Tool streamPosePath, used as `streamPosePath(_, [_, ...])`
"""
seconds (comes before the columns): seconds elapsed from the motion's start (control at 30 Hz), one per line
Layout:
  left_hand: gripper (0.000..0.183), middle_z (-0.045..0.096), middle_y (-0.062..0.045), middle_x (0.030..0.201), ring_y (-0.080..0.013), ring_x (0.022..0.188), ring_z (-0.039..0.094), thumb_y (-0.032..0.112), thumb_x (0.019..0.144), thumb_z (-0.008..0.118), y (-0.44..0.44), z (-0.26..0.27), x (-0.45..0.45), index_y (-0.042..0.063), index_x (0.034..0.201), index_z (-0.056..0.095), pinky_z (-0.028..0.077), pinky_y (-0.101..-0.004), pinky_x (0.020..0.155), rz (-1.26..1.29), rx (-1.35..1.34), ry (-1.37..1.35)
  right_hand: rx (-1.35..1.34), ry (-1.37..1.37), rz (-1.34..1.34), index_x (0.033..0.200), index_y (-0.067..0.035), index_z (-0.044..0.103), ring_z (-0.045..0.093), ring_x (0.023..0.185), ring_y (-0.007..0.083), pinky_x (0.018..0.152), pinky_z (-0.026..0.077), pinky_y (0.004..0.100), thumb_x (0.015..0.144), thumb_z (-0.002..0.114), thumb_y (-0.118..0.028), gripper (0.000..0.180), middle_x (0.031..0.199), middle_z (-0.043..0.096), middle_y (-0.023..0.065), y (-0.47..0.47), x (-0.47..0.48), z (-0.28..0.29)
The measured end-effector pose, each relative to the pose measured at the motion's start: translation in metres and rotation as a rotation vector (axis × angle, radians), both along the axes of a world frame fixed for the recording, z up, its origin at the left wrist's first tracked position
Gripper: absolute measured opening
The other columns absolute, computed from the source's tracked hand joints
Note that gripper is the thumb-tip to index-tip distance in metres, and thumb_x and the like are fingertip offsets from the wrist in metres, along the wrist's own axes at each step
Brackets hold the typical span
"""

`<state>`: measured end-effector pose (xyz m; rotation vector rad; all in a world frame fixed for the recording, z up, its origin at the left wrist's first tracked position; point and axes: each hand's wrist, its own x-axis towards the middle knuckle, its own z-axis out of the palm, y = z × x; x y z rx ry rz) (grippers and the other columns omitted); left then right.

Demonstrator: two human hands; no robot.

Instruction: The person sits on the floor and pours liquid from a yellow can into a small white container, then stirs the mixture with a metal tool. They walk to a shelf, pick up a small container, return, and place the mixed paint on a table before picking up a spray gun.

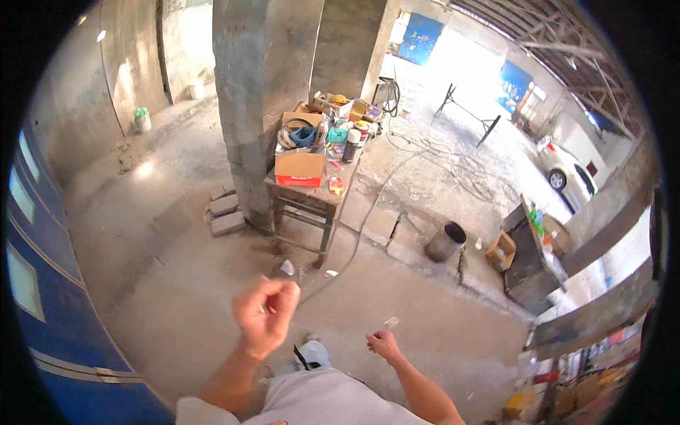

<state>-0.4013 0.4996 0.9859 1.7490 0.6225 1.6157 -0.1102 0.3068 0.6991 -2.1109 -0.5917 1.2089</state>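
My left hand [264, 319] is raised in front of me, curled into a loose fist with no object visible in it. Lower and to the right, my right hand [383, 344] hangs over the concrete floor [446, 324] with its fingers bent inward and nothing showing in them. Both hands are apart from every object. Ahead stands a wooden table [311, 194] against a concrete pillar [247, 106]. On it are an open cardboard box [300, 162], spray cans [351, 146], a blue cloth-like item [303, 136] and a yellow-topped object [339, 99].
A hose [366, 223] runs across the floor past the table. Concrete blocks [227, 215] lie by the pillar. A metal cylinder [446, 241] and a cardboard carton [501, 251] stand to the right. Blue doors [69, 340] line the left; a white car [566, 170] is parked far right.
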Motion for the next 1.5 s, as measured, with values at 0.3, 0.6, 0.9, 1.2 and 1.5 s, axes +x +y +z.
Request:
streamPosePath(0.3, [0.01,0.062,-0.001,0.074,-0.0053,0.062,0.051,0.006,0.094,0.067,0.166,0.064,0.125,-0.002,0.09,0.069,0.039,-0.0229,0.056,-0.027,-0.09,-0.172,0.161,-0.135,0.245,0.079,0.0,0.069,0.065,0.06,0.0153,0.057,0.052,0.0334,0.093,0.067,-0.032,0.036,0.068,0.069,0.008,0.321,0.195,0.06])
streamPosePath(0.6, [0.015,0.063,0.003,0.079,-0.0047,0.067,0.051,0.013,0.096,0.069,0.204,-0.08,0.194,-0.001,0.096,0.071,0.043,-0.0227,0.06,0.471,-0.721,0.013,0.353,-0.557,0.401,0.129,0.007,0.051,0.071,0.094,0.0401,0.086,0.054,0.0464,0.082,0.067,-0.068,0.09,0.103,0.069,0.0304,0.742,0.207,0.177])
streamPosePath(0.9, [0.021,0.065,0.001,0.086,-0.006,0.076,0.056,0.016,0.097,0.069,0.215,-0.102,0.252,-0.002,0.108,0.069,0.047,-0.0231,0.069,0.659,-0.906,-0.112,0.386,-0.672,0.605,0.12,0.008,0.057,0.065,0.109,0.0463,0.093,0.051,0.0503,0.082,0.069,-0.052,0.072,0.111,0.069,0.0287,0.801,0.231,0.188])
streamPosePath(1.2, [0.056,0.058,-0.015,0.13,-0.0218,0.116,0.057,0.025,0.094,0.072,0.258,-0.089,0.256,-0.001,0.139,0.049,0.044,-0.0372,0.102,0.696,-0.645,-0.08,0.591,0.153,0.679,0.106,0.003,0.062,0.053,0.052,0.0105,0.043,0.041,0.0258,0.088,0.066,-0.03,0.038,0.073,0.06,0.0046,0.703,0.222,0.294])
streamPosePath(1.5, [0.043,0.068,-0.016,0.108,-0.0254,0.102,0.065,0.025,0.091,0.076,0.245,-0.094,0.256,-0.005,0.118,0.061,0.049,-0.0388,0.092,0.698,-0.452,0.324,0.44,0.252,0.917,0.094,-0.001,0.06,0.051,0.044,0.0116,0.033,0.033,0.0257,0.088,0.067,-0.03,0.031,0.066,0.053,0.0028,0.617,0.158,0.307])
